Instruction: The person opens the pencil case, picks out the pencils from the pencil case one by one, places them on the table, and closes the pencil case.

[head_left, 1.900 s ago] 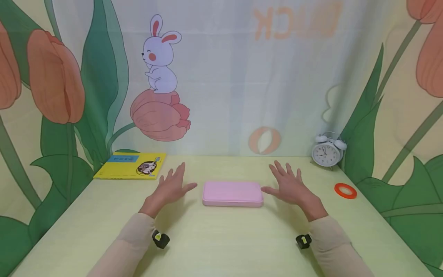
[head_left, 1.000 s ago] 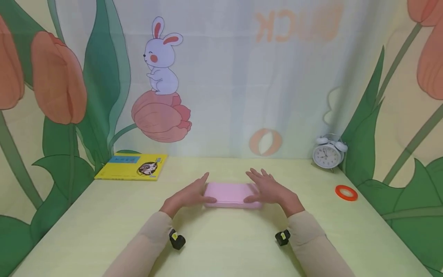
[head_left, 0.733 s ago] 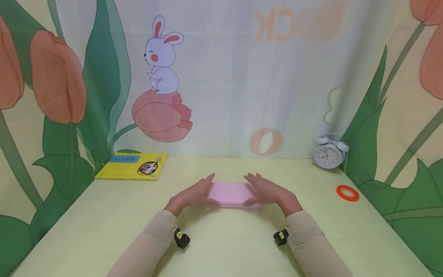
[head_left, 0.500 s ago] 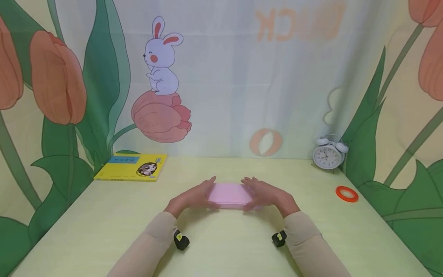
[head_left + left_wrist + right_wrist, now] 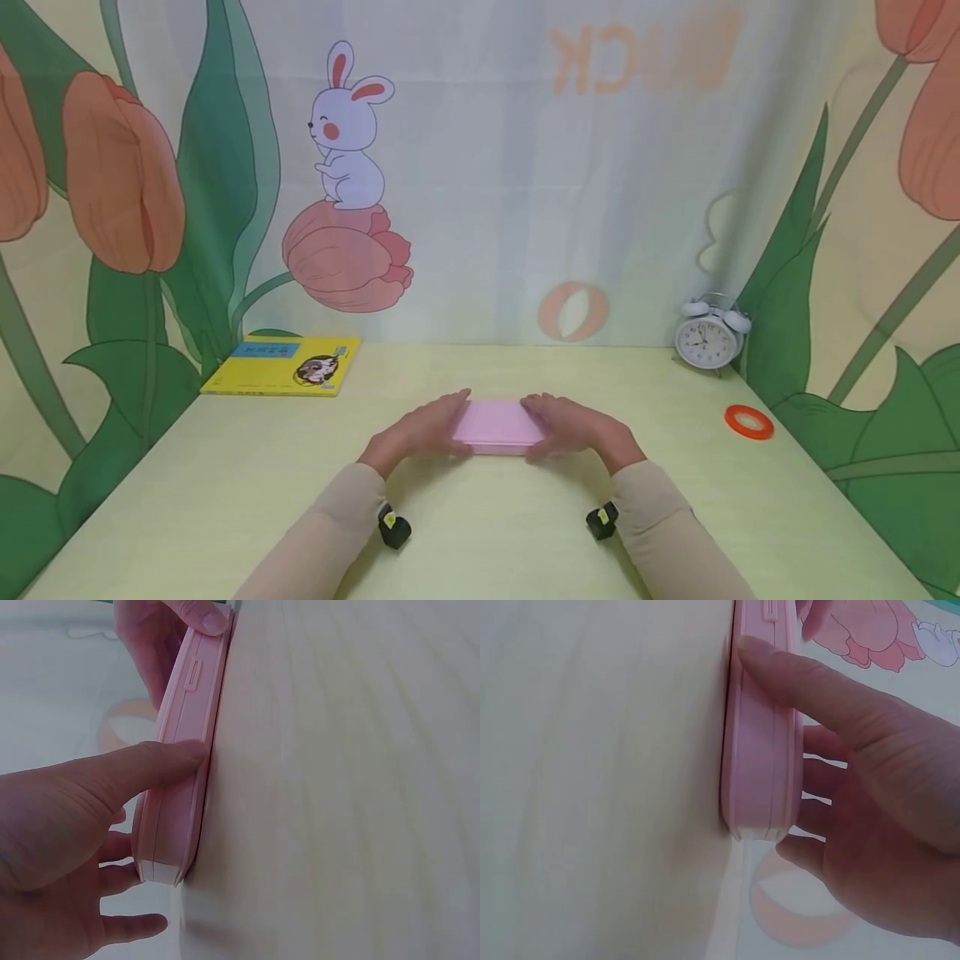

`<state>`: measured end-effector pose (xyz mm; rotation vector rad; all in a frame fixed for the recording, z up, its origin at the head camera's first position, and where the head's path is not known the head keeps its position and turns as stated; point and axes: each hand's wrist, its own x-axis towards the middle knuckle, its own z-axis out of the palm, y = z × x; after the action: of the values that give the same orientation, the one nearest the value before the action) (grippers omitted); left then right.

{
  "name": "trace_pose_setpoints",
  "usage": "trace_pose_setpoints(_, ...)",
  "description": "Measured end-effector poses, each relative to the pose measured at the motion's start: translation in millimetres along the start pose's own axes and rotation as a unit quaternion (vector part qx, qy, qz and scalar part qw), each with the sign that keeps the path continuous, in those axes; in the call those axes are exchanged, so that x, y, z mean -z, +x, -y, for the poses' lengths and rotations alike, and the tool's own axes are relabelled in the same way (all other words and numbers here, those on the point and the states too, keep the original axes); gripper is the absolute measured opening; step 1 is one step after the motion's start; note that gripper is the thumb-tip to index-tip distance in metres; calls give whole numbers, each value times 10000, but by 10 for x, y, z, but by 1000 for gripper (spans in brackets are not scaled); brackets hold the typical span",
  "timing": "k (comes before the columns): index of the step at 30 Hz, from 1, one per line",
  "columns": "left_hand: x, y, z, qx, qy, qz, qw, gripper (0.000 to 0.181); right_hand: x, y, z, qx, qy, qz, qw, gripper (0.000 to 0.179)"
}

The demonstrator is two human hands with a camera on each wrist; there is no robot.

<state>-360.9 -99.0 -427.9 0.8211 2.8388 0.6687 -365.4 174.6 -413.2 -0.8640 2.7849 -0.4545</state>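
Note:
A flat pink pencil case [image 5: 498, 425] lies closed on the table in the middle of the head view, a small latch tab on its front side. My left hand [image 5: 429, 427] holds its left end, thumb on the front side and fingers reaching over the lid. At the right end my right hand [image 5: 572, 425] grips in the same way. Close up in the left wrist view, the left thumb [image 5: 176, 759] presses the pink front wall. The right thumb [image 5: 795, 679] does likewise in the right wrist view. Both hands partly cover the case's ends.
At the back left lies a yellow book [image 5: 251, 375] with a dog picture. A white twin-bell alarm clock [image 5: 706, 342] stands at the back right, an orange-red ring [image 5: 750, 436] in front of it. A printed curtain [image 5: 480, 208] hangs behind the pale table [image 5: 487, 533].
Both hands have come inward from either side of the pencil case and taken hold of its ends. The case has stayed in about the same place.

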Motion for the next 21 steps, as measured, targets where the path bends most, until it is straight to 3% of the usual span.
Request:
trace_pose_setpoints(11,-14,1,12,-44,276,-16,9996,94,2,0,38,-160,-221,55,9996,84)
trace_pose_setpoints(21,-24,-20,66,-375,321,-279,9984,83,20,7,97,-226,-302,133,9992,82)
